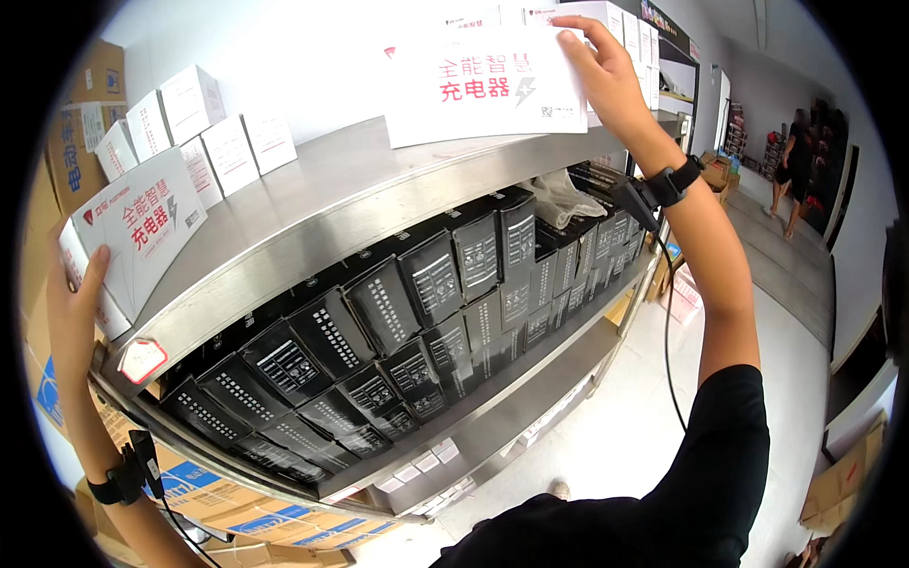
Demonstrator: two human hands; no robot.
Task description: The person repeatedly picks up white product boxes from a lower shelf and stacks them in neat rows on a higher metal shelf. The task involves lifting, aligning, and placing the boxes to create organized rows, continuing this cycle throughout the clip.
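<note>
My left hand lies around the near end of a white charger box with red print, its thumb on the front face. This box stands at the left end of a metal shelf's top. My right hand is at the upper right end of another white charger box, fingers over its top edge and thumb at its face. That box stands near the shelf's front edge. Several smaller white cartons stand behind the left box. Both wrists wear a black strap with a cabled device.
Black boxes fill the tier below, with a crumpled clear plastic bag on them. A price tag hangs at the shelf's left corner. Brown cartons stand at left and below. A person is in the aisle at far right.
</note>
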